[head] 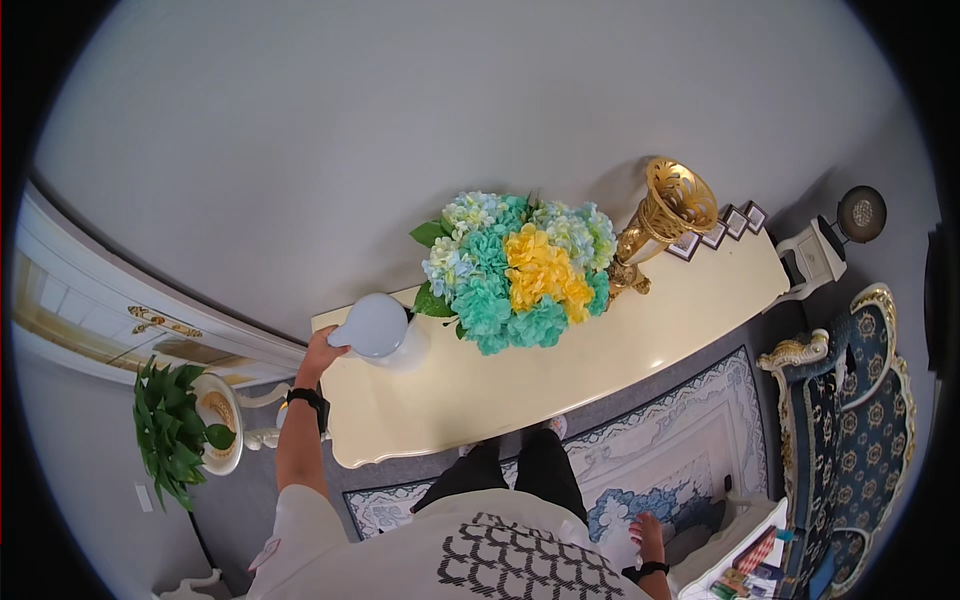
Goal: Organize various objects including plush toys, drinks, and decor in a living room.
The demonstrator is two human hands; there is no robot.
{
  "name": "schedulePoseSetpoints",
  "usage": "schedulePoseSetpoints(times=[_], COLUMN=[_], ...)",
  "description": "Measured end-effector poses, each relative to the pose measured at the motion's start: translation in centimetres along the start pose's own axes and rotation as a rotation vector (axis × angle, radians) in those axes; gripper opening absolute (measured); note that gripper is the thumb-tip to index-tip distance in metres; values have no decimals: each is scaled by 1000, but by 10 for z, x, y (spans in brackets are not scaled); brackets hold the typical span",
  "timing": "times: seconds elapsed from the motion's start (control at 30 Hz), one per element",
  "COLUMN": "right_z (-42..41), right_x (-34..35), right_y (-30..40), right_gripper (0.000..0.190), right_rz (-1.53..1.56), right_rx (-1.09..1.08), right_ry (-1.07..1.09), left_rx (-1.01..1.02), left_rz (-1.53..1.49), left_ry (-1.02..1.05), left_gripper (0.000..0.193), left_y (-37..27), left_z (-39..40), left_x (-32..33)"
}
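Note:
My left hand point(325, 351) is closed around the side of a pale blue-grey rounded lid or top point(373, 325), which sits over a white cylindrical container at the left end of a cream console table point(487, 397). To its right stands a bunch of artificial flowers point(517, 277) in teal, yellow and pale blue-green; its vase is hidden beneath the blooms. Farther right is an ornate gold openwork vase point(667, 210). My right hand point(646, 529) hangs low at my right side, fingers a little bent, with nothing seen in it.
Small framed pictures point(712, 234) lean at the table's back right. A potted plant point(169, 435) stands left, near a white door point(150, 300). A patterned rug point(667, 442) lies below, with a blue sofa point(847, 420) and a white table holding boxes point(776, 517) at the right.

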State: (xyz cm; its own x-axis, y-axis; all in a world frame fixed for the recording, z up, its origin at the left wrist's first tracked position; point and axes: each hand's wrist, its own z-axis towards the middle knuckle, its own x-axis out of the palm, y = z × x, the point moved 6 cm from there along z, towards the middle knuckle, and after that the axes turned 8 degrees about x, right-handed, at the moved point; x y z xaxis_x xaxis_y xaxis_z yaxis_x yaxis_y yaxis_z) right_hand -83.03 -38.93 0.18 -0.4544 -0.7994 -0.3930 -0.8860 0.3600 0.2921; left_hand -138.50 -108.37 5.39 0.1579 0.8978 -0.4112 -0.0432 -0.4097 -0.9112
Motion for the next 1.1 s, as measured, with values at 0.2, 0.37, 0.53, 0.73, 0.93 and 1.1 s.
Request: schedulePoseSetpoints(times=[0.2, 0.37, 0.53, 0.73, 0.93, 1.1], right_z=[-24, -43, -47, -32, 8, 24], right_x=[26, 29, 19, 0, -19, -44], right_y=[-12, -22, -40, -69, -163, -251], right_gripper=[43, 40, 36, 35, 38, 42], right_rz=[16, 61, 105, 158, 273, 357], right_rx=[-22, -46, -40, -68, -110, -72], right_ry=[30, 35, 6, -8, -89, -117], left_rx=[155, 322, 79, -9, -148, -321], left_rz=[301, 584, 641, 326, -120, 164], left_ry=[64, -78, -115, -381, -126, 524], left_gripper=[27, 35, 40, 86, 43, 40], left_y=[-2, -4, 28, 86, 78, 6], left_z=[35, 45, 59, 31, -85, -162], left_x=[-14, -28, -34, -44, 107, 325])
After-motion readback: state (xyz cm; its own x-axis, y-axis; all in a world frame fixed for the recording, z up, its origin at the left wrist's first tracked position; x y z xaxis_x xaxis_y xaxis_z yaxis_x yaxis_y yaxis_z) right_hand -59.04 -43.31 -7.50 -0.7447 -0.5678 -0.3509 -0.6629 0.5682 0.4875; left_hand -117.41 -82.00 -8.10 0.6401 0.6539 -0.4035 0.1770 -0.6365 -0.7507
